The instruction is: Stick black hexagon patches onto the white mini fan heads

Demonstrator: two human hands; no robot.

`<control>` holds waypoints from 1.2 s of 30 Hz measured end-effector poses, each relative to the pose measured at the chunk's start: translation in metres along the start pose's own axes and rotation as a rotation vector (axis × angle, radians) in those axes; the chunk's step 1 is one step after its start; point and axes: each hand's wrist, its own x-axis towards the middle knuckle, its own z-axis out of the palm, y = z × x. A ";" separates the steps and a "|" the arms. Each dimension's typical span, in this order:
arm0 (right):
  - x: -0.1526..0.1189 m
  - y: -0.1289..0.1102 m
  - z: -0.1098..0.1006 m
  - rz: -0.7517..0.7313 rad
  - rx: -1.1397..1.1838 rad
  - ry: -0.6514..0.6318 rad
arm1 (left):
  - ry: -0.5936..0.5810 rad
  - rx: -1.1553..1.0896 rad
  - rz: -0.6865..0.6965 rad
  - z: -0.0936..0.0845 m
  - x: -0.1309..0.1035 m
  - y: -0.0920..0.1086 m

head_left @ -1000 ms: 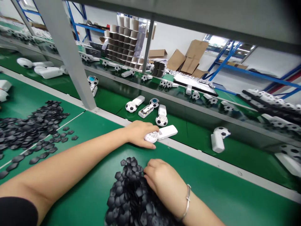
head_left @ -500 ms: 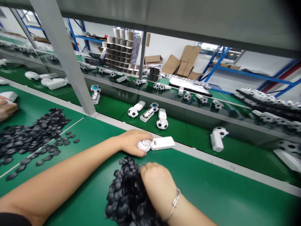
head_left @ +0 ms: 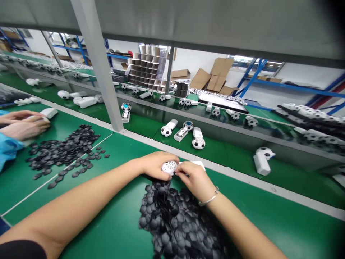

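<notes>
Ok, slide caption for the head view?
Left hand holds a white ball-shaped part, right hand at its edge, beside a pile of black pieces.

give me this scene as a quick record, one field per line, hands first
left hand: gripping a white openwork ball
right hand: at the ball's right side; whether it holds anything is hidden
handle: white, partly behind the right hand
near pile: black pieces on the green bench
left pile: more black pieces
co-worker's hands: far left, at a white part
</notes>
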 end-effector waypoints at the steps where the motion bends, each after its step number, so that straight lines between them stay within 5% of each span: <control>1: 0.000 0.000 0.000 -0.028 -0.022 -0.008 | 0.003 0.002 0.004 0.000 0.000 -0.001; 5: -0.001 -0.005 -0.004 -0.095 -0.086 -0.057 | -0.001 0.005 -0.003 -0.001 0.001 -0.002; 12: -0.001 -0.005 -0.001 -0.022 0.079 0.002 | -0.043 -0.036 0.008 -0.005 0.005 -0.004; 20: -0.001 -0.001 0.004 0.062 -0.069 0.055 | -0.018 -0.086 0.032 -0.004 0.007 -0.003; 27: -0.008 -0.017 -0.004 0.050 -0.018 -0.355 | 0.045 -0.075 0.000 -0.002 0.008 -0.007; 32: -0.010 -0.021 0.008 0.168 0.014 -0.363 | 0.075 -0.015 -0.028 0.001 0.008 -0.006; 36: -0.007 -0.016 0.013 0.460 0.227 -0.403 | 0.114 0.041 -0.061 0.004 0.009 -0.003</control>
